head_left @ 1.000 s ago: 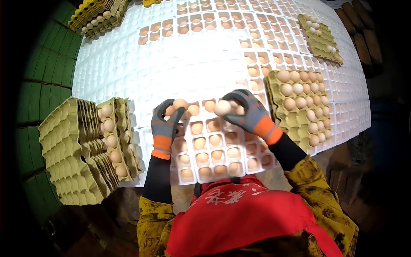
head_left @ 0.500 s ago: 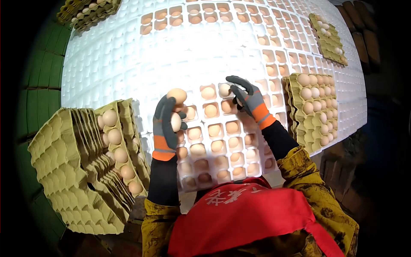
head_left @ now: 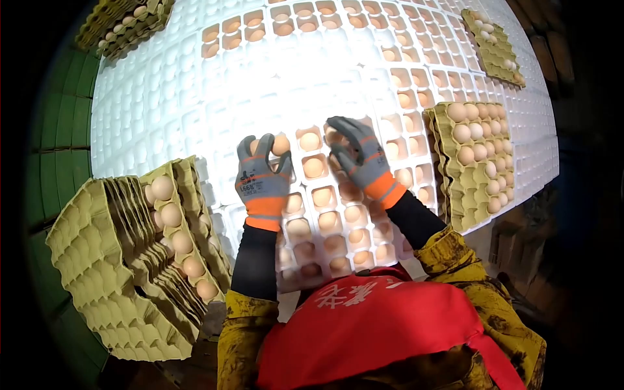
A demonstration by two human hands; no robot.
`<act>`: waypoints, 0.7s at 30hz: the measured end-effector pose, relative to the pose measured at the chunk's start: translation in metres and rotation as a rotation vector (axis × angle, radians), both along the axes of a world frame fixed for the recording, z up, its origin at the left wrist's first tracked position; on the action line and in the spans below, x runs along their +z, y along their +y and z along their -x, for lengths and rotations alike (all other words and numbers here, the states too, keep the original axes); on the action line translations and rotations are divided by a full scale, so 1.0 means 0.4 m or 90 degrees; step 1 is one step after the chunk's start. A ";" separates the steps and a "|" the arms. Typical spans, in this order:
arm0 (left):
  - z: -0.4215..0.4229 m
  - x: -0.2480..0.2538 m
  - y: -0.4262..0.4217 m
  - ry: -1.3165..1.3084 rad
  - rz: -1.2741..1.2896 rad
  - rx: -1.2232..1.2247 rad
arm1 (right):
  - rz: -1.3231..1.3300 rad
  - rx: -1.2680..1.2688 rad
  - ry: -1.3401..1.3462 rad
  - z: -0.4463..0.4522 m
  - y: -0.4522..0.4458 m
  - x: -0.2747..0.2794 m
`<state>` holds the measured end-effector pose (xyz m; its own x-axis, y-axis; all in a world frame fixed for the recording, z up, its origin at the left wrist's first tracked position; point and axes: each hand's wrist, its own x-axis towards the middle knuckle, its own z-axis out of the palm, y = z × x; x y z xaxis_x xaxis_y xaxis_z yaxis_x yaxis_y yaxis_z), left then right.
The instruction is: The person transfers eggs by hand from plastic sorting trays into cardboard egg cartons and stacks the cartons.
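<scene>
My left hand (head_left: 263, 172), in a grey and orange glove, is palm down over the left side of a white foam tray (head_left: 309, 222). Its fingers are bent round a brown egg (head_left: 280, 144), and another egg shows between the fingers. My right hand (head_left: 359, 153), gloved alike, curls over the tray's upper right cells, with an egg (head_left: 332, 135) partly hidden under its fingers. Between the hands, single eggs (head_left: 309, 140) sit in the tray's cells. Several rows nearer my red apron also hold eggs.
Pulp trays (head_left: 110, 260) stand stacked on edge at the left, with eggs (head_left: 171, 214) in one. A pulp tray with eggs (head_left: 463, 188) lies at right, a smaller one (head_left: 492, 55) behind it. More pulp trays (head_left: 123, 29) are at the far left. White foam trays (head_left: 149, 97) cover the table.
My left hand has turned palm down and its eggs are lower, at the tray. My right hand has moved slightly left over the upper cells. The view has shifted a little.
</scene>
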<state>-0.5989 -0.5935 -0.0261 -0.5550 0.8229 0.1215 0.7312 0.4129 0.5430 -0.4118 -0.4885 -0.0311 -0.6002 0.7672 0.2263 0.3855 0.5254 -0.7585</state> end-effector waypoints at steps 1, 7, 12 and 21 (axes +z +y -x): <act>0.009 -0.019 -0.003 0.026 0.000 -0.014 | 0.064 -0.004 0.041 0.016 -0.019 0.011; 0.079 0.001 -0.040 -0.797 -0.127 0.121 | 0.207 -0.026 0.106 0.011 -0.064 0.031; 0.104 -0.023 -0.129 -0.756 -0.220 -0.135 | 0.513 -0.047 0.235 -0.044 -0.111 -0.001; 0.083 -0.033 -0.077 -0.455 -0.272 0.228 | 0.560 -0.013 0.193 -0.108 -0.179 -0.003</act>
<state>-0.6320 -0.6242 -0.0395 -0.8291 0.5511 -0.0947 0.0283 0.2105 0.9772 -0.3686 -0.5602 -0.0325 -0.5951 0.7466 -0.2975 0.1092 -0.2916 -0.9503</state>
